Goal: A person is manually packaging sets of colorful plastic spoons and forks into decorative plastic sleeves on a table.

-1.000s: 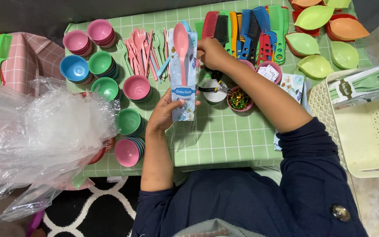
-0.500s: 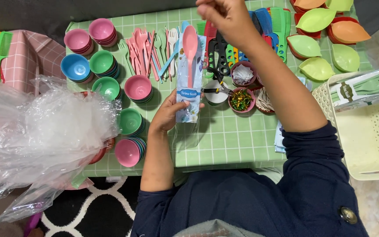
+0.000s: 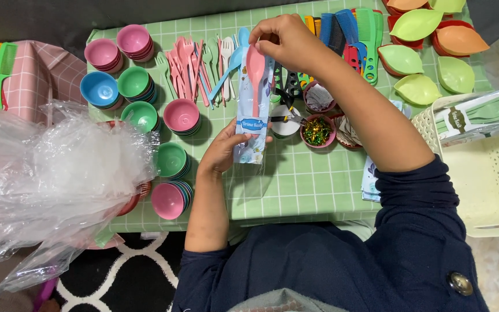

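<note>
My left hand (image 3: 222, 151) grips the lower part of a clear plastic sleeve (image 3: 251, 134) with a printed card inside it. A pink plastic spoon (image 3: 255, 68) stands in the sleeve, bowl upward. My right hand (image 3: 284, 37) pinches the sleeve's top edge beside the spoon's bowl. A black comb (image 3: 291, 82) shows just right of the sleeve, near the right hand; whether it is inside the sleeve I cannot tell. Both hands hold the packet above the green checked tablecloth (image 3: 301, 179).
Stacked small bowls (image 3: 137, 84) in pink, blue and green stand at left. Loose forks and spoons (image 3: 194, 63) lie behind. Coloured combs (image 3: 350, 34), leaf-shaped dishes (image 3: 417, 58), a bowl of gold twist ties (image 3: 316, 132), a white basket (image 3: 486, 167) and a heap of clear plastic (image 3: 47, 173) surround.
My right hand rose from the combs with a black comb, then came down to the sleeve's top. The packet in my left hand shifted slightly right.
</note>
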